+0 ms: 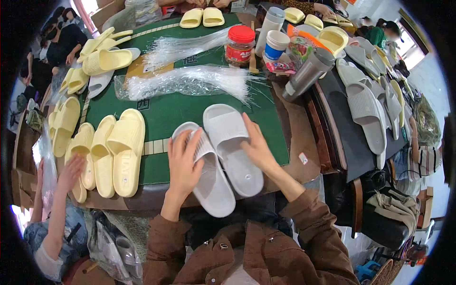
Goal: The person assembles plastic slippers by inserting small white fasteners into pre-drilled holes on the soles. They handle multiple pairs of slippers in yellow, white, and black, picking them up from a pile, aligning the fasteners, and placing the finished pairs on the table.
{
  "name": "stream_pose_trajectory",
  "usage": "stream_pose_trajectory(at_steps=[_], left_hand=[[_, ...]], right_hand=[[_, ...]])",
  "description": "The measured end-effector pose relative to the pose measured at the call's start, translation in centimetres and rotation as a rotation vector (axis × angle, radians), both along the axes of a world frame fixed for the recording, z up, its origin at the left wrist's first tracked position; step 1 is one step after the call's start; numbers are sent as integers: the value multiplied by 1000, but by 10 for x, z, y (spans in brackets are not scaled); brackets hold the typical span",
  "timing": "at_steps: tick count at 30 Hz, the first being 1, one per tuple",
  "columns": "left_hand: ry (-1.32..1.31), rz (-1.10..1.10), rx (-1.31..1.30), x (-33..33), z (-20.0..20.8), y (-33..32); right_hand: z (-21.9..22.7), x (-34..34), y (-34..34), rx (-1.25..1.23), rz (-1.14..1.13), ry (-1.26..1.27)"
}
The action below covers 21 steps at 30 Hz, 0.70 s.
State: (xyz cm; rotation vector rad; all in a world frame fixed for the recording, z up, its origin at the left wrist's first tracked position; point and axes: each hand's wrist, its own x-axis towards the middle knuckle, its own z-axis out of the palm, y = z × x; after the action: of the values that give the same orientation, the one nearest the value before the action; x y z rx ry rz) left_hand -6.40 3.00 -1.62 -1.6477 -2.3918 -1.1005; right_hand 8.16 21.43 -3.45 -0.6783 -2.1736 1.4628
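A pair of grey slide slippers lies side by side at the table's near edge, toes pointing away from me and heels toward me. My left hand [184,156] grips the left grey slipper [215,189] at its ribbed strap, fingers over the top. On the outer side of the right grey slipper [244,171], my right hand [259,146] holds the strap, with the thumb at its opening. Both slippers touch or nearly touch along their inner edges. To the left of them stand several pale yellow slippers [126,156] on the green tabletop [159,168].
Bundles of clear plastic strips [190,84] lie across the table's middle. A red-lidded jar [239,46], a paper cup [276,46] and a steel flask [309,73] stand at the back right. Another person's hand [73,167] touches yellow slippers at left. Grey slippers [368,114] cover the right-hand table.
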Motion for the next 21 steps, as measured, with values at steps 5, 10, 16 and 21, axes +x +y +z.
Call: stream_pose_trajectory(at_steps=[5, 10, 16, 21], left_hand=[[15, -29, -51, -4, 4, -2], [-73, -191, -127, -17, 20, -6], [-133, -152, -89, -58, 17, 58], [109, 30, -167, -103, -17, 121]], right_hand=[[2, 17, 21, 329, 183, -174], [36, 7, 67, 3, 15, 53], [38, -43, 113, 715, -211, 247], [39, -67, 108, 752, -320, 31]])
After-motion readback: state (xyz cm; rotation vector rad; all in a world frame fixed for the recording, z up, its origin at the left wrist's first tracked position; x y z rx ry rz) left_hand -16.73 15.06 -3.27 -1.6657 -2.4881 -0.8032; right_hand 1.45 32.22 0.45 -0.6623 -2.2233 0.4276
